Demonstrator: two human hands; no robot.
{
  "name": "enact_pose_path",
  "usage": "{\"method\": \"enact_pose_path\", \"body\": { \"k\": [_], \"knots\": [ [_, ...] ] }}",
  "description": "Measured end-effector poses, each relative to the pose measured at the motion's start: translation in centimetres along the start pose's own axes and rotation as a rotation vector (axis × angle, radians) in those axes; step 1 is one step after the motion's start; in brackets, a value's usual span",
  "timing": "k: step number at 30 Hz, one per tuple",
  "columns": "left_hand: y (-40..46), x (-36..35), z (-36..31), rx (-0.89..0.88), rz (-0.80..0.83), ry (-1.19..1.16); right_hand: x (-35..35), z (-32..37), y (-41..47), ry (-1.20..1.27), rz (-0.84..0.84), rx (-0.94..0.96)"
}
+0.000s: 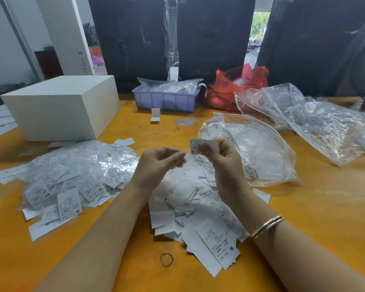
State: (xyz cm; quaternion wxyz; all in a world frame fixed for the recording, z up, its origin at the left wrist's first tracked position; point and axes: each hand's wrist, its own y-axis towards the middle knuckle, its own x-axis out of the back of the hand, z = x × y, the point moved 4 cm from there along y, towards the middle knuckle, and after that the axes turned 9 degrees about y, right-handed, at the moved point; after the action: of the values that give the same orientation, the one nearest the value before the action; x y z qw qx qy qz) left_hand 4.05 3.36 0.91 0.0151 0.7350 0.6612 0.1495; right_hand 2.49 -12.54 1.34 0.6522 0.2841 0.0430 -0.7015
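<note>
Two bare hands are raised over the middle of an orange table (303,218), toward its near edge. The right hand (223,165) pinches a small white size label (195,145) (a printed "S" shows) between thumb and fingertips. The left hand (156,165) presses thumb and forefinger together on what looks like a thin clear sleeve (187,153), just beside the label. Below them lies a loose heap of labels (190,207). A sleeved heap (72,171) sits toward the left edge. The label is probably feather-light, limp and easily creased, and the film slippery. A light pinch at one short end should serve best, leaving the other end free.
</note>
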Motion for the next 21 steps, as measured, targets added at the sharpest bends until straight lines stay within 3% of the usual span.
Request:
{"method": "enact_pose_path", "body": {
  "k": [21],
  "knots": [
    [0.18, 0.25, -0.11, -0.056, -0.068, 0.097, 0.33, -0.59, 0.13, -0.296, 0.162, -0.104]
  ]
}}
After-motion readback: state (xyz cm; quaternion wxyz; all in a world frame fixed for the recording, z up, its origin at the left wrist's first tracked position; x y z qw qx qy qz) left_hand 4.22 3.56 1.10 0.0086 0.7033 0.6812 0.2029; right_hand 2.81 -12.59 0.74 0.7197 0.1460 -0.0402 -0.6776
